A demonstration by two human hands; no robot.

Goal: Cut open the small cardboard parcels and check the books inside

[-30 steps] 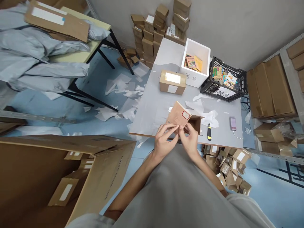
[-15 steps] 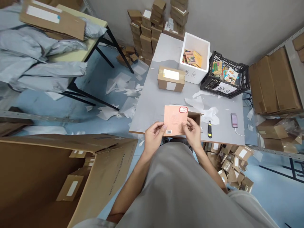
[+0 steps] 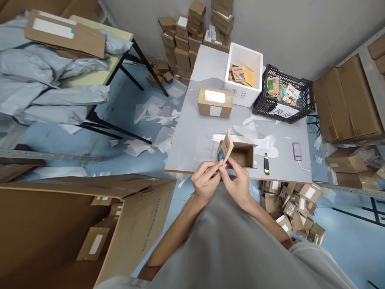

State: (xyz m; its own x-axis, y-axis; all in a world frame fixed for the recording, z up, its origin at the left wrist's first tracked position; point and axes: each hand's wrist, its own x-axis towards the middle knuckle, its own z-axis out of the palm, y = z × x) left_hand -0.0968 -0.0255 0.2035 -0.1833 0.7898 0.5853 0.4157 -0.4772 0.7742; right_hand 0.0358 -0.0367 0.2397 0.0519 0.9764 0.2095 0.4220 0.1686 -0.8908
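A small book (image 3: 225,147) stands nearly edge-on between my hands over the table's front edge, its colourful cover turned to the left. My left hand (image 3: 206,179) pinches its lower end, and my right hand (image 3: 236,179) grips the same end from the other side. Just behind the book lies an open cardboard box (image 3: 247,156), with no contents visible in the part I can see. A black and yellow utility knife (image 3: 266,163) rests to the right of that box.
On the table (image 3: 188,132) are a closed carton (image 3: 215,109), a white foam box (image 3: 243,94) with books, a black crate (image 3: 283,110) with books, torn paper (image 3: 266,145) and a phone (image 3: 297,151). A large open carton (image 3: 135,233) stands at lower left.
The book has been turned from its flat pink back cover to edge-on. My hands have come closer together at its lower end, uncovering more of the open box.
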